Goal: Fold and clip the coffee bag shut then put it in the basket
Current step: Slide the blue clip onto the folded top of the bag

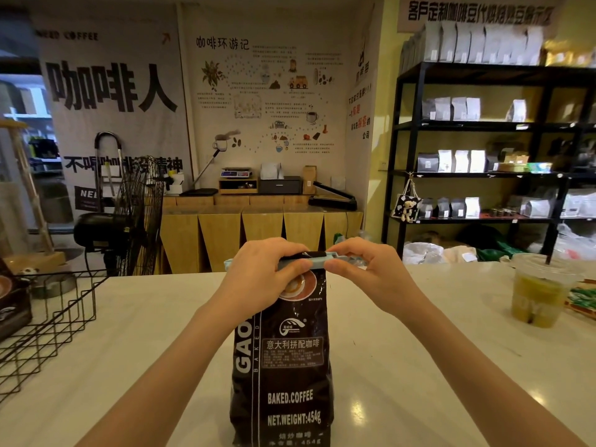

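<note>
A dark brown coffee bag (290, 366) stands upright on the white counter (145, 333) right in front of me. Its top is folded over, and a pale blue sealing clip (317, 261) lies across the fold. My left hand (261, 269) pinches the clip's left part and the bag top. My right hand (361, 269) squeezes the clip's right end between thumb and fingers. A black wire basket (48, 317) sits at the counter's left edge, with another dark bag (13, 301) partly visible inside it.
An iced drink in a plastic cup (538, 291) with a straw stands at the right, next to green packets (580, 301). Beyond the counter are a black floor fan (135, 217), a wooden bench (258, 227) and black shelves (483, 140) of bags.
</note>
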### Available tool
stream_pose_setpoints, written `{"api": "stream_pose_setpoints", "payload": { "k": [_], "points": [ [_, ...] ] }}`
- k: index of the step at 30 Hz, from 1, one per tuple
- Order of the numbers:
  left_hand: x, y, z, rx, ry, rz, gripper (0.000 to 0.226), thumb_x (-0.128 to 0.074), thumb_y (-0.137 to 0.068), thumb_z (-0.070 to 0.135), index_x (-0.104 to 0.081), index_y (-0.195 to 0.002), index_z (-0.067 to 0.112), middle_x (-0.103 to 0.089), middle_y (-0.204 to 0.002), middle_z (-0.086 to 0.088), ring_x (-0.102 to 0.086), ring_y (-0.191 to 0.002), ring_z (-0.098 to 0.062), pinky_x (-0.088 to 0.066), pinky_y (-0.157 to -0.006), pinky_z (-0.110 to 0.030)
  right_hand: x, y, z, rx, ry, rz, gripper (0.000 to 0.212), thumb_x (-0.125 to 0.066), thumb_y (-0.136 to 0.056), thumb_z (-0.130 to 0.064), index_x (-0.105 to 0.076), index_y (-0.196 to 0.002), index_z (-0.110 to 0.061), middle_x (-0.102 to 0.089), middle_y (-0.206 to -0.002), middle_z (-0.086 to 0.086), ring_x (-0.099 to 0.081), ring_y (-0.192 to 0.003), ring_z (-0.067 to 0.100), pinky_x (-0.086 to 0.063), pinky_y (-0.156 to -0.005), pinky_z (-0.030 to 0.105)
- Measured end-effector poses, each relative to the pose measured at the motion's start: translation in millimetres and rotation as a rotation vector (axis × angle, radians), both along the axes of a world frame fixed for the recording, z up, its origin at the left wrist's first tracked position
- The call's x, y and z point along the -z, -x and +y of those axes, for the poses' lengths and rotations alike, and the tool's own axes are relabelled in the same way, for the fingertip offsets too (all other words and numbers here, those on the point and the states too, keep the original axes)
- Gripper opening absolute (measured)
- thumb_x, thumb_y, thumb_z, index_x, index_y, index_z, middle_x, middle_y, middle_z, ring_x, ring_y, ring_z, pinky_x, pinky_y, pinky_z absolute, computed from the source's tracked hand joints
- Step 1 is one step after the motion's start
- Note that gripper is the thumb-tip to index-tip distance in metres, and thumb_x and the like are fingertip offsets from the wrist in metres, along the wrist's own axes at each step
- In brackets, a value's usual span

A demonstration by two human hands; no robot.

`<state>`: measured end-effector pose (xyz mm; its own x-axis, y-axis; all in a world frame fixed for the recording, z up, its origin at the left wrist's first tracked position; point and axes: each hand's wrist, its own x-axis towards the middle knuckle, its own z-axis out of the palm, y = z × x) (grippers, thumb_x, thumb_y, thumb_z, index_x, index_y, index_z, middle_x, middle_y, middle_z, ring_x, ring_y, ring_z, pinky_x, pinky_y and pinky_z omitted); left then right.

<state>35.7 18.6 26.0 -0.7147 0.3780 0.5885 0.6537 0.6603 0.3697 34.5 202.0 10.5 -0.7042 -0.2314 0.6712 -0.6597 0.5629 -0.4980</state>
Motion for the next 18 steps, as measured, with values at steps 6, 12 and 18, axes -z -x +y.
{"api": "stream_pose_setpoints", "payload": {
  "k": [6,12,18],
  "points": [
    [2.3,2.7,3.1,-0.027,-0.005,0.054,0.028,-0.055,-0.085,0.030,-0.063,-0.111,0.020,-0.056,-0.083,0.008,-0.056,-0.083,-0.014,-0.047,-0.081,-0.039,4.7,3.1,-1.5,0.057,-0.001,0.077,0.018,-0.062,-0.082,-0.023,-0.067,-0.096,-0.013,-0.054,-0.080,-0.021,-0.054,-0.080,0.000,-0.039,-0.070,0.003],
    [8.3,5.6,4.7,-0.053,-0.020,0.145,0.024,-0.055,-0.085,0.032,-0.065,-0.104,0.021,-0.058,-0.080,0.009,-0.055,-0.078,-0.012,-0.045,-0.080,-0.039,21.7,9.8,-6.6,0.105,0.105,0.177,0.021,-0.064,-0.080,-0.023,-0.069,-0.097,-0.011,-0.062,-0.082,-0.011,-0.057,-0.078,-0.004,-0.043,-0.069,0.008],
    [14.4,14.6,1.5,-0.063,0.023,0.222,0.031,-0.051,-0.086,0.037,-0.062,-0.111,0.021,-0.070,-0.097,0.000,-0.061,-0.087,-0.015,-0.047,-0.082,-0.038,32.2,18.9,-11.6,-0.039,0.306,-0.078,0.020,-0.059,-0.079,-0.032,-0.063,-0.097,-0.026,-0.065,-0.093,-0.009,-0.060,-0.094,0.005,-0.050,-0.078,0.018]
  ]
}}
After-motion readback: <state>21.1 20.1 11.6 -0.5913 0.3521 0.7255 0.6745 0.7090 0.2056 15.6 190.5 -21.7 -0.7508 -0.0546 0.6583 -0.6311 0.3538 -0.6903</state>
